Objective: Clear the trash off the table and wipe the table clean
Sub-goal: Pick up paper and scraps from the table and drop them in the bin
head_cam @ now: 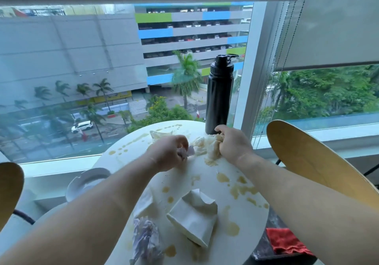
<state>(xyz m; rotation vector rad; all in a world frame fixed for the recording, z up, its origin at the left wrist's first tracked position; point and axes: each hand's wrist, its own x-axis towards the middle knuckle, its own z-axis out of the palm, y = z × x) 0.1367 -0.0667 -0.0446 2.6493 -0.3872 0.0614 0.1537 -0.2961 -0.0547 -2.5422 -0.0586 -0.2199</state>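
Gathering trash at the far side of the counter [207, 174], a round white top blotched with tan spills. Left hand [168, 154]: fingers [183, 144] curled tight round a small crumpled lilac scrap [189, 151], which pokes out on the right side of the fist. Right hand [233, 143]: fingers [221, 140] curled into a soggy white tissue wad [211, 147], which lies on the counter just in front of the black bottle [219, 94]. Both hands are occupied and neither shows a free finger. A clear wrapper [160, 134] lies just beyond the left hand, near the far rim.

The rest of the trash lies on the person's side of both hands. A flattened white paper container [194, 217] lies between the two forearms, its long axis running from the near rim toward the middle of the counter, about equally near to either arm. A white napkin [145, 203] and a crumpled lilac-and-white paper ball [145, 240] lie beside the left forearm, so the left hand is the nearer one. Off the left edge stands a white round vessel [86, 182], possibly a bin, though it is too blurred to settle. A red cloth [285, 242] lies below the counter's right edge, on the right hand's side, and is judged to be the wiping tool, not yet in use. Judgement: collecting is partly done, and a hand must be emptied before the next pickup.
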